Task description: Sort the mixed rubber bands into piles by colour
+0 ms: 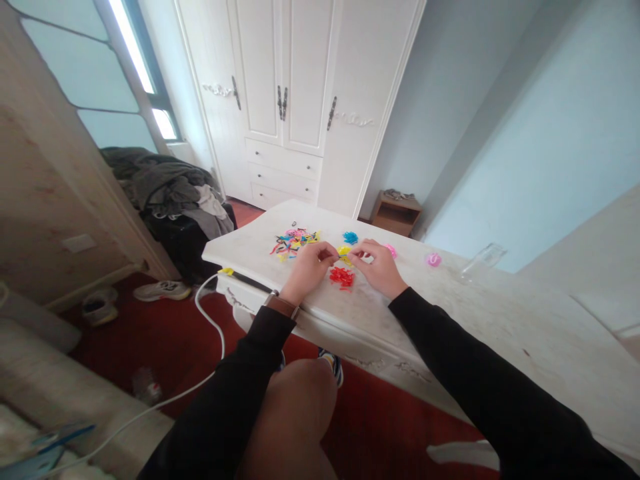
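Note:
My left hand (316, 265) pinches thumb and finger together just above the yellow pile (345, 252). Facing it from the other side, my right hand (376, 264) is closed in a similar pinch. Whatever small, thin thing lies at the fingertips is too tiny to make out. A red pile (342, 277) of small thin pieces lies just in front of the hands, and a blue pile (351, 237) sits behind them. Beyond my left hand spreads a mixed heap (295, 241) of pink, yellow, black, red and blue pieces. Partly hidden by my right hand is a pink pile (391, 251).
The white table (430, 300) carries another pink clump (433, 259) and a clear glass (483, 262) lying tilted at the right. A white cable (223, 333) hangs at the table's left edge. Behind stand a white wardrobe (300, 73) and a small wooden cabinet (395, 217).

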Motion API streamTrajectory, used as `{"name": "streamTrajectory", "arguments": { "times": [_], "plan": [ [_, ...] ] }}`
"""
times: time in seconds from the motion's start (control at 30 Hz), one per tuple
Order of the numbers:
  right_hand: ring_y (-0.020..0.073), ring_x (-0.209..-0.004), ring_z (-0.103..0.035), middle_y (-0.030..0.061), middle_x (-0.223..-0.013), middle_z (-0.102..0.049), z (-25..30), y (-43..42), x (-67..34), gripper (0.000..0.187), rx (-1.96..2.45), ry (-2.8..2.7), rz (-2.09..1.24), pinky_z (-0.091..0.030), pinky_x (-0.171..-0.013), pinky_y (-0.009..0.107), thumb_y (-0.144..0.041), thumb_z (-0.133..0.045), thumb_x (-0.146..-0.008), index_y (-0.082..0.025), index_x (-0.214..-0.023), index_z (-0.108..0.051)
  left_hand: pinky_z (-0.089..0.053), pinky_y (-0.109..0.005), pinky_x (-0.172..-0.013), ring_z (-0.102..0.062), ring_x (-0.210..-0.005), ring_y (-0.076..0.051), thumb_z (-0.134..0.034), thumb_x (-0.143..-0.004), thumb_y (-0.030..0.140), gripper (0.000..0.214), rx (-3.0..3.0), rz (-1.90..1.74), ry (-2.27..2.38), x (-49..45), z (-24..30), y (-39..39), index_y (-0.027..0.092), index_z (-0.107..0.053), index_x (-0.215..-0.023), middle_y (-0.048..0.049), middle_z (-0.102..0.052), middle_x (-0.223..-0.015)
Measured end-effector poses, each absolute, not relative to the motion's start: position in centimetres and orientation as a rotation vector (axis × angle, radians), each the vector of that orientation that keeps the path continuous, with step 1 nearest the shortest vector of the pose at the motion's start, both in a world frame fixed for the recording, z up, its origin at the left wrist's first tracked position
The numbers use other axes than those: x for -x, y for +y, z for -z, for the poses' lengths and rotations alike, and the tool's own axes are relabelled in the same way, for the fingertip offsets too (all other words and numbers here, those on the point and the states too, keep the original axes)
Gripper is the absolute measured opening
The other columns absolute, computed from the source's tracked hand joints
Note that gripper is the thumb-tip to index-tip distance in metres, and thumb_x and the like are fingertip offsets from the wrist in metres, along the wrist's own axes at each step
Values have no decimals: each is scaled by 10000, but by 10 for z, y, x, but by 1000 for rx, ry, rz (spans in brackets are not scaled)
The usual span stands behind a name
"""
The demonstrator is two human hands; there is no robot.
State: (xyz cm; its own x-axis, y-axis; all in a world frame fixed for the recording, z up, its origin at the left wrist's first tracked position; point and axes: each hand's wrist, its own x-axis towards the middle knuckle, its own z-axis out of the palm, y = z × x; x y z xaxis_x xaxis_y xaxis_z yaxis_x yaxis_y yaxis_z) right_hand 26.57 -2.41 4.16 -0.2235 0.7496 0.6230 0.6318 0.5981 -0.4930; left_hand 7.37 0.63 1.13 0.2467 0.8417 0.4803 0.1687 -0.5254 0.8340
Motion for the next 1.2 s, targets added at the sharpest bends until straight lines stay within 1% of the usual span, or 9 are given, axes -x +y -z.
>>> {"name": "streamTrajectory", "arguments": {
  "times": [0.23,0.4,0.57,0.67,0.77,0.87,0.93,1.07,1.2],
  "plan": [
    [181,-731,-601,10,-739,-672,-52,-13,-291,144,1244,-1456,-120,-447,-676,308,-332,-659,-796,-207,-727,-678,-480,-262,-650,-633,-633,-144,-647,-764,97,89,-1789,-1311,923,-77,-11,9,167,-665,-712,2,-673,-648],
    [185,-741,-614,18,-760,-693,-46,-14,-290,202,1231,-1590,-219,-460,-685,312,-390,-669,-801,-204,-727,-691,-488,-260,-647,-644,-616,-140,-623,-811,110,89,-1783,-1281,894,-76,-10,10,170,-647,-751,0,-668,-658],
    [207,-775,-636,37,-801,-718,-49,-7,-312,220,1307,-1549,-41,-478,-706,334,-411,-658,-807,-205,-747,-708,-499,-257,-645,-652,-611,-140,-612,-822,84,106,-1758,-1291,889,-76,-6,13,170,-634,-764,0,-662,-661],
    [214,-702,-627,57,-760,-738,-52,3,-325,236,1411,-1625,-42,-485,-702,363,-421,-667,-762,-198,-711,-726,-493,-250,-630,-648,-615,-138,-621,-821,80,95,-1761,-1315,874,-78,-4,16,166,-635,-783,-5,-670,-673],
    [219,-663,-633,68,-713,-748,-56,19,-326,214,1521,-1743,-55,-480,-672,356,-395,-694,-720,-189,-698,-747,-494,-238,-633,-649,-626,-131,-632,-807,61,102,-1752,-1335,837,-78,-2,16,162,-628,-794,-4,-671,-687],
    [202,-612,-628,68,-659,-736,-61,40,-318,207,1657,-1831,-73,-456,-626,324,-359,-697,-733,-164,-730,-769,-492,-232,-623,-653,-627,-129,-640,-807,63,100,-1756,-1329,820,-78,-2,16,160,-621,-799,-7,-674,-698],
    [194,-625,-639,65,-661,-740,-63,55,-311,193,1702,-1872,-77,-455,-629,304,-332,-690,-752,-159,-739,-774,-489,-226,-608,-655,-621,-128,-641,-810,67,98,-1755,-1325,816,-78,-1,16,162,-616,-806,-8,-676,-701],
    [190,-677,-670,64,-675,-749,-63,79,-300,134,1734,-1894,-57,-453,-655,279,-280,-726,-743,-172,-670,-755,-489,-216,-586,-660,-604,-122,-632,-806,61,102,-1731,-1320,820,-79,0,18,161,-610,-804,-8,-675,-708],
    [206,-705,-682,86,-694,-751,-66,86,-297,152,1796,-1878,7,-449,-674,289,-292,-733,-760,-189,-651,-752,-493,-214,-581,-671,-589,-120,-630,-801,49,118,-1694,-1315,813,-79,1,19,162,-599,-803,-4,-671,-718]
  ]
}}
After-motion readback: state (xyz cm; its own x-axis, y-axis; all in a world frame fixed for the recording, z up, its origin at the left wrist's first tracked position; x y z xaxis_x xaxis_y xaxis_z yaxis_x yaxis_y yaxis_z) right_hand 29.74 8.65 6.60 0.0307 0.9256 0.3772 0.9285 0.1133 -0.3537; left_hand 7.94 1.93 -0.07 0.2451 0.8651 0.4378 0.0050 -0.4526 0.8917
